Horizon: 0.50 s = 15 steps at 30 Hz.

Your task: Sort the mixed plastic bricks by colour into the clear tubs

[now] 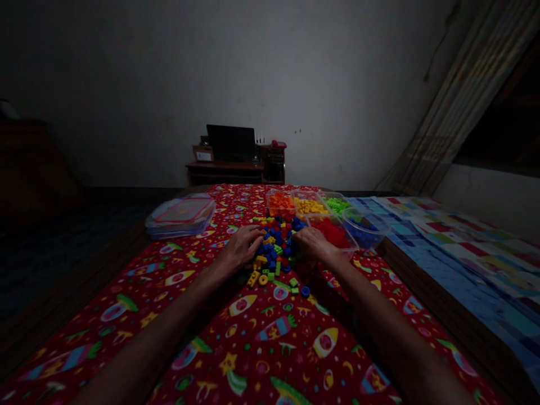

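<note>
**Both hands at a heap of plastic bricks, centre of my view**

At the top centre, a low wooden desk [225, 166] holds a dark monitor [231, 143]. Below it, a red rocket-print cloth [261, 315] carries a stack of clear plastic containers [180, 216] at mid-left and clear tubs [333, 239] of orange, yellow, green, red and blue bricks just right of centre. The brick heap [276, 247] lies just below the tubs, between my left hand [238, 247] and right hand [312, 244]. Both hands touch it, palms down and fingers curved, but I cannot tell whether either grips a brick. A yellow brick [253, 278] lies at the heap's near edge.
</note>
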Each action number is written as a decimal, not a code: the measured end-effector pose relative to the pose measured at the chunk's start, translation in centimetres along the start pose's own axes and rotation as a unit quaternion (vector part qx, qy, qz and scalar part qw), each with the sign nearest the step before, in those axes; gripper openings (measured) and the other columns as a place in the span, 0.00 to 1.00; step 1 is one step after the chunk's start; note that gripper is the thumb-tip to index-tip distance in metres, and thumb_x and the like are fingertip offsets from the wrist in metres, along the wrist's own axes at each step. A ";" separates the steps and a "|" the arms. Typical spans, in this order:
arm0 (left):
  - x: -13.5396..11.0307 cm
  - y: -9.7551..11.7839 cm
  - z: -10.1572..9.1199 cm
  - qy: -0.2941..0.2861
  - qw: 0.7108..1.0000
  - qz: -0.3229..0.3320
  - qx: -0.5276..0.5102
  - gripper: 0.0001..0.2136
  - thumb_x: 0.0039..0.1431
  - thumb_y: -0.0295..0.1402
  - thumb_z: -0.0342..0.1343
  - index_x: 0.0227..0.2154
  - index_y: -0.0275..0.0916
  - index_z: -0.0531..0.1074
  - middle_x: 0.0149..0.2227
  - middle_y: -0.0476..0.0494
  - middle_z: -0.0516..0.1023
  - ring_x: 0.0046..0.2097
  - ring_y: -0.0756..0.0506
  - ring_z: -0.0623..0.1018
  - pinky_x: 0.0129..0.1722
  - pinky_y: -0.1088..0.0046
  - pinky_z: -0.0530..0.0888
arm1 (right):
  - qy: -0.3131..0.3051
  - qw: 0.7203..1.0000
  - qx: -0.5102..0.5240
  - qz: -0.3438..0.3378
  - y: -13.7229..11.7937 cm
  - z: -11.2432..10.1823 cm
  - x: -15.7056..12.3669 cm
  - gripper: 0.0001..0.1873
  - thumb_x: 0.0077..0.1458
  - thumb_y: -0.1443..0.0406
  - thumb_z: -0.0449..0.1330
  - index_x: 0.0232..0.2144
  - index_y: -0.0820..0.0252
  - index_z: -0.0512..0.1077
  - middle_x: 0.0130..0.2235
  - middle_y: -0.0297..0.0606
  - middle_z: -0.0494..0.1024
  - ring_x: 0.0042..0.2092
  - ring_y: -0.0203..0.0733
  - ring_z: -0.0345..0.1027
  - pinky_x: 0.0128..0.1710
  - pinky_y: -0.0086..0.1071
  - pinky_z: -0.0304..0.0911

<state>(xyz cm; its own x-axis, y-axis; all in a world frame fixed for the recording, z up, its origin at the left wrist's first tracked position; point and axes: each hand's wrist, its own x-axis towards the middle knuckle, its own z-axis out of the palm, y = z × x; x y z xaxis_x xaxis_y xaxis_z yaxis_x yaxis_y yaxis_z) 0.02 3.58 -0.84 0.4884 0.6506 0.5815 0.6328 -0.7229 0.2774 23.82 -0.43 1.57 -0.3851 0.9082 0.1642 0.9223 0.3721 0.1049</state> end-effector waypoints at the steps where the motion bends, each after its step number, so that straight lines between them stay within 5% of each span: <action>1: 0.0 0.3 0.0 -0.001 1.000 0.013 -0.005 0.15 0.61 0.36 0.45 0.38 0.38 0.76 0.47 0.38 0.76 0.50 0.42 0.74 0.51 0.61 0.71 | 0.009 1.000 -0.003 -0.004 0.0 0.3 -0.1 0.17 0.53 0.76 0.51 0.42 0.65 0.73 0.41 0.48 0.75 0.44 0.42 0.66 0.41 0.30 0.56; 8: -0.8 2.2 1.8 -0.040 0.994 0.106 -0.007 0.13 0.62 0.35 0.47 0.43 0.39 0.73 0.49 0.39 0.74 0.54 0.43 0.70 0.55 0.61 0.67 | 0.048 0.994 0.098 0.018 -0.3 -2.2 -0.1 0.12 0.53 0.70 0.53 0.39 0.66 0.74 0.36 0.44 0.75 0.36 0.38 0.65 0.33 0.28 0.53; 15: -1.7 4.0 2.3 -0.081 0.991 0.070 0.075 0.11 0.60 0.36 0.51 0.42 0.38 0.70 0.44 0.40 0.75 0.48 0.42 0.72 0.52 0.59 0.66 | -0.026 0.994 0.099 0.039 -1.2 -3.3 -0.6 0.09 0.53 0.69 0.54 0.27 0.67 0.73 0.26 0.41 0.73 0.28 0.36 0.62 0.27 0.29 0.50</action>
<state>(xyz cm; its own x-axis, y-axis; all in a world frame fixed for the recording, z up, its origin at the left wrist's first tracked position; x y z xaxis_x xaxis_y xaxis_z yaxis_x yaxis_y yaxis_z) 3.10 0.15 -2.49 0.6607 0.5839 0.4717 0.6285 -0.7739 0.0778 22.83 -2.01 4.63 -0.3144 0.9425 0.1136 0.9400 0.3258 -0.1015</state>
